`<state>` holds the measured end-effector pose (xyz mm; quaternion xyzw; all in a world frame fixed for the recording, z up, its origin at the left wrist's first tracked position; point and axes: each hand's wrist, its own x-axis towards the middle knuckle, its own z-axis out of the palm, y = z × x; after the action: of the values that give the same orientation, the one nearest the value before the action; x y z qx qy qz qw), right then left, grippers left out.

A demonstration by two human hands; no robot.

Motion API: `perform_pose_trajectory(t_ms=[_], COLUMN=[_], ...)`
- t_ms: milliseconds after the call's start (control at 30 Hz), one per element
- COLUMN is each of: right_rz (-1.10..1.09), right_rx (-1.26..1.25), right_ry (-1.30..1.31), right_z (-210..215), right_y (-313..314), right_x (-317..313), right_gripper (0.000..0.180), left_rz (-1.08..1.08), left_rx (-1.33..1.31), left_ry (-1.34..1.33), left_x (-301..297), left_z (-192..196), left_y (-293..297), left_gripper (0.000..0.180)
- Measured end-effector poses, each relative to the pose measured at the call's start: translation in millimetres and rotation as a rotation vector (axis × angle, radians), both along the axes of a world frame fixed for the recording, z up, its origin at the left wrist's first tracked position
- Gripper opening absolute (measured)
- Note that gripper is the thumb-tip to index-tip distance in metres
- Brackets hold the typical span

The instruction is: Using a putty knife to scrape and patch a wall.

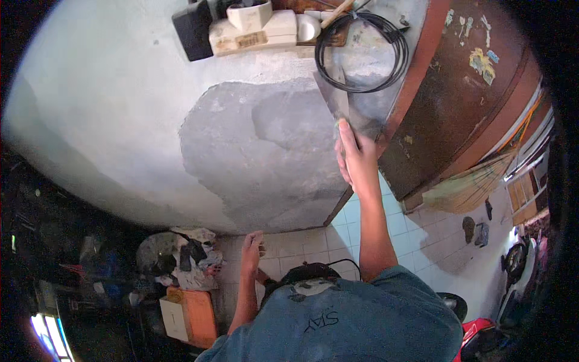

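My right hand (360,161) reaches up along the wall, its fingers wrapped round the handle of a putty knife. The knife's flat metal blade (332,93) widens away from the hand and lies over the right part of a grey plaster patch (223,130); whether it touches cannot be told. A coil of black cable (319,57) hangs just above, its lower loop by the blade's end. Lower down, my left hand (252,246) hangs in front of me with its fingers curled in, and no object shows in it.
White and black plastic fixtures (256,33) sit at the wall's top. A brown door (443,108) with a reddish frame (416,75) borders the wall on the right. Piled cloth (196,265) and an orange box-like thing (200,315) stand lower left. Pale tiles (386,223) cover the floor.
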<state>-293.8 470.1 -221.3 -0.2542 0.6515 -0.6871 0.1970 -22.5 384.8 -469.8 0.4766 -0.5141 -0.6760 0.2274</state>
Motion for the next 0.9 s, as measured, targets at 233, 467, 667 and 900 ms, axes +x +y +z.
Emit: perform_pose_trajectory(t_ms=[233,467,667,900], right_rz=[-0.060,-0.053,-0.071,0.024], right_rx=[0.067,0.058,0.024,0.034], right_ry=[-0.061,0.015,-0.017,-0.009], right_z=[-10,-18,3,-38], right_y=[-20,-43,-69,-76], right_x=[24,51,83,115], right_gripper=[0.053,0.054,0.052,0.042], left_rz=[0.053,0.000,-0.108,-0.154], left_rx=[-0.007,0.059,-0.194,-0.047], left_ry=[0.033,-0.065,-0.057,-0.161], left_x=[28,53,83,115], left_z=[-3,-5,-14,-31], left_y=[-11,-35,-86,-131], left_gripper=[0.035,0.038,0.032,0.038])
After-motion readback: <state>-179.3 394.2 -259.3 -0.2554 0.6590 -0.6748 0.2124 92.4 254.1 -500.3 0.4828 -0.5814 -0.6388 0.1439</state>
